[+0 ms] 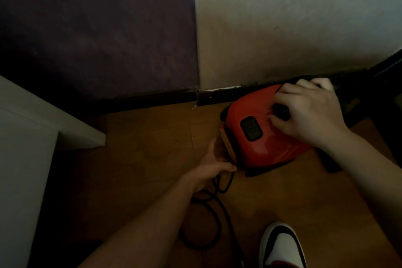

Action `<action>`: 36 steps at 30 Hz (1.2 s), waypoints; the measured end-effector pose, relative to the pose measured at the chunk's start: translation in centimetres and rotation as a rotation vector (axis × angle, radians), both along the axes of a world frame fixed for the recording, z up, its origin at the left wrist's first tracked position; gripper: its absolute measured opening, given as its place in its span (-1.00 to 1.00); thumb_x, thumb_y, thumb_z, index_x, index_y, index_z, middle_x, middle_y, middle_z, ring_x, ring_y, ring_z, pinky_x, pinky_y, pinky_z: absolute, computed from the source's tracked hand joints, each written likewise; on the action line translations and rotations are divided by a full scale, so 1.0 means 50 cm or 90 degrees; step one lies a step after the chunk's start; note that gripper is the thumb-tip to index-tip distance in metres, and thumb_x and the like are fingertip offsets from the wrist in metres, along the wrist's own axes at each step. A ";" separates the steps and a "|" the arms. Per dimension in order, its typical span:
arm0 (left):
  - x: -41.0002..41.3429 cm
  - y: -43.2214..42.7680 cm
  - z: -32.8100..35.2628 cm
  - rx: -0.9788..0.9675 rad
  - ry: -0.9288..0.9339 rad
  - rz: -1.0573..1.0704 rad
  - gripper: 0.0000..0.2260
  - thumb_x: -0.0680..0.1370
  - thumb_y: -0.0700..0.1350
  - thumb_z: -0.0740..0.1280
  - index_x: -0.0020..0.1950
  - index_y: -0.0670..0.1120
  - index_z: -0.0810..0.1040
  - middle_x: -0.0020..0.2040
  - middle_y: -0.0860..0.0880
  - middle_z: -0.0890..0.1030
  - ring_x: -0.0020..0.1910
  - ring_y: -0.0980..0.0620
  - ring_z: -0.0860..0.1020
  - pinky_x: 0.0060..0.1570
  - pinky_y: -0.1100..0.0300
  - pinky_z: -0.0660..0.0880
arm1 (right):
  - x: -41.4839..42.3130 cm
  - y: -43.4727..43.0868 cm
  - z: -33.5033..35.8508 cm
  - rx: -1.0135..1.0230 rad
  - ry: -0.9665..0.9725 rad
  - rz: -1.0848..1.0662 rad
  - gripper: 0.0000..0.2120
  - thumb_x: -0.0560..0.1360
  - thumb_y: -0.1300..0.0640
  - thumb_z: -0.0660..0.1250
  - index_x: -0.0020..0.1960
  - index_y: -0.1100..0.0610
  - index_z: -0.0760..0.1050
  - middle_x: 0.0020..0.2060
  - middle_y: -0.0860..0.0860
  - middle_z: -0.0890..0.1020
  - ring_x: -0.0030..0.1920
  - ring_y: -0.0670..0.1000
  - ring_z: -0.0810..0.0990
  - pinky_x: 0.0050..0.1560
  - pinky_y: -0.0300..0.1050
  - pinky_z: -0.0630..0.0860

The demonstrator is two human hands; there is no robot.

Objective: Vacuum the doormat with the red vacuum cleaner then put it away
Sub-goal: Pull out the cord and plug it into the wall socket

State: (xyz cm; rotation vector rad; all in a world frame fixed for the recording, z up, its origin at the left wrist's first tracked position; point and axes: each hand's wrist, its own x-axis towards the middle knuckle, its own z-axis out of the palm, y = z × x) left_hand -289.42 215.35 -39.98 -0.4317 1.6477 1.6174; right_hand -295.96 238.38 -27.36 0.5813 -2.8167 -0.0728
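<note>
The red vacuum cleaner [261,135] stands on the wooden floor against the dark skirting board, with a black button on its top. My right hand [309,111] lies over the top of the vacuum, fingers curled round its black handle. My left hand [212,167] is at the vacuum's rear left end, thumb and fingers pinching the black power cord [219,209] where it leaves the body. The cord loops loosely across the floor below my left forearm. No doormat is in view.
A white cabinet or shelf [28,141] juts in at the left. A purple wall [97,28] and a cream wall [293,24] meet behind the vacuum. My white and black shoe [280,246] is at the bottom right. Dark furniture stands at the far right.
</note>
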 end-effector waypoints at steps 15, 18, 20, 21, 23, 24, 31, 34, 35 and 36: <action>0.001 0.006 0.018 0.176 -0.204 0.193 -0.90 0.48 -0.20 0.37 -0.02 -0.09 0.60 -0.14 0.01 0.68 -0.13 0.08 0.62 -0.08 0.20 0.45 | 0.001 -0.001 0.000 0.004 0.003 -0.001 -0.78 0.39 -0.05 0.52 -0.09 0.07 0.64 -0.16 0.01 0.62 -0.08 0.19 0.57 0.08 0.12 0.33; -0.020 -0.014 0.024 0.151 -0.099 0.249 -0.45 0.48 -0.15 0.46 0.42 0.06 0.36 0.21 0.02 0.59 0.17 0.03 0.57 0.08 0.07 0.48 | 0.001 -0.001 -0.001 0.005 0.006 -0.004 -0.78 0.38 -0.05 0.53 -0.10 0.08 0.64 -0.17 0.02 0.62 -0.09 0.19 0.57 0.07 0.13 0.34; -0.035 -0.028 0.043 0.067 0.015 0.230 -0.30 0.45 -0.11 0.53 0.48 0.20 0.28 0.26 0.10 0.48 0.20 0.05 0.52 0.08 0.07 0.51 | 0.000 -0.001 -0.001 0.003 0.005 -0.004 -0.78 0.38 -0.05 0.52 -0.11 0.08 0.64 -0.17 0.01 0.62 -0.08 0.19 0.57 0.08 0.13 0.33; -0.043 -0.036 0.054 0.007 0.080 0.199 -0.33 0.44 -0.09 0.55 0.45 0.21 0.32 0.20 0.15 0.44 0.16 0.11 0.50 0.06 0.13 0.51 | -0.001 -0.001 -0.001 0.004 0.005 -0.005 -0.79 0.39 -0.05 0.51 -0.10 0.07 0.64 -0.17 0.01 0.62 -0.08 0.18 0.57 0.08 0.13 0.33; -0.054 -0.050 0.069 -0.078 0.205 0.075 -0.46 0.44 -0.10 0.54 0.35 0.16 0.43 0.12 0.20 0.45 0.08 0.22 0.48 -0.02 0.31 0.49 | -0.001 -0.001 -0.002 0.007 0.005 -0.006 -0.80 0.40 -0.06 0.49 -0.10 0.06 0.64 -0.16 0.00 0.62 -0.07 0.18 0.57 0.08 0.12 0.32; -0.057 -0.056 0.073 -0.093 0.248 0.002 -0.54 0.45 -0.12 0.53 0.28 0.11 0.47 0.10 0.17 0.48 0.04 0.24 0.50 -0.05 0.36 0.47 | -0.002 -0.001 -0.003 0.007 0.006 -0.005 -0.80 0.40 -0.06 0.49 -0.09 0.06 0.64 -0.16 0.00 0.63 -0.07 0.17 0.57 0.08 0.12 0.32; -0.029 -0.042 0.090 -0.070 0.259 -0.314 -0.83 0.52 -0.15 0.47 0.06 -0.11 0.57 -0.09 -0.01 0.56 -0.17 0.16 0.54 -0.17 0.28 0.50 | 0.000 -0.004 -0.002 0.003 0.007 -0.013 -0.80 0.39 -0.06 0.50 -0.11 0.06 0.64 -0.16 0.00 0.63 -0.08 0.17 0.56 0.08 0.11 0.32; -0.005 -0.015 0.056 -0.152 0.249 -0.300 -0.85 0.57 -0.03 0.41 0.06 -0.07 0.56 -0.08 0.02 0.55 -0.20 0.15 0.52 -0.20 0.25 0.48 | 0.003 -0.005 0.002 0.001 0.001 -0.017 -0.81 0.39 -0.07 0.50 -0.11 0.03 0.64 -0.17 -0.01 0.62 -0.08 0.17 0.56 0.08 0.11 0.32; 0.000 -0.009 0.043 -0.195 0.252 -0.272 -0.84 0.58 -0.01 0.39 0.06 -0.07 0.55 -0.09 0.02 0.54 -0.19 0.15 0.50 -0.17 0.21 0.49 | 0.003 -0.006 0.003 0.000 -0.001 -0.017 -0.81 0.39 -0.07 0.50 -0.11 0.03 0.64 -0.17 -0.01 0.62 -0.08 0.17 0.56 0.08 0.11 0.32; 0.005 -0.004 0.029 -0.217 0.237 -0.236 -0.84 0.58 0.00 0.38 0.06 -0.06 0.55 -0.10 0.02 0.53 -0.18 0.12 0.49 -0.14 0.15 0.51 | 0.004 -0.006 0.004 -0.002 -0.002 -0.017 -0.81 0.39 -0.07 0.49 -0.11 0.03 0.64 -0.17 -0.01 0.62 -0.08 0.17 0.56 0.08 0.10 0.31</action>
